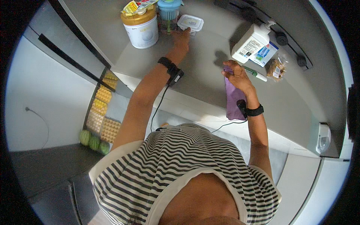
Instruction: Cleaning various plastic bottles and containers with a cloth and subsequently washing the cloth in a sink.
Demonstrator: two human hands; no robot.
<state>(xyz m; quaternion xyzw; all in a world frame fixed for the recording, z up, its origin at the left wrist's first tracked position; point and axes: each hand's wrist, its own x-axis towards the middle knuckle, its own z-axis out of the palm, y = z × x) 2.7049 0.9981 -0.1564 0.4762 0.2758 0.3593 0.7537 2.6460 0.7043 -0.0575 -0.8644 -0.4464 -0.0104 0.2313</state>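
My left hand (181,42) reaches across the counter to a small clear plastic box with a lid (191,23). Its fingertips meet the box's near left edge, and whether they grip it is hard to see. A purple cloth (234,98) is between the thumb and fingers of my right hand (238,77), its lower end reaching past the counter's front edge. Beside that hand lies a green and white marker-like stick (255,73). Left of the box stand a jar with a blue lid (168,17) and a white tub with a gold lid (141,32).
A white pump bottle (250,43), a blue and white packet (264,54) and a bagged brown food item (277,69) are at the right. A dark socket track (281,39) runs along the back. Egg trays (111,129) and watermelons (94,143) lie on the floor at left.
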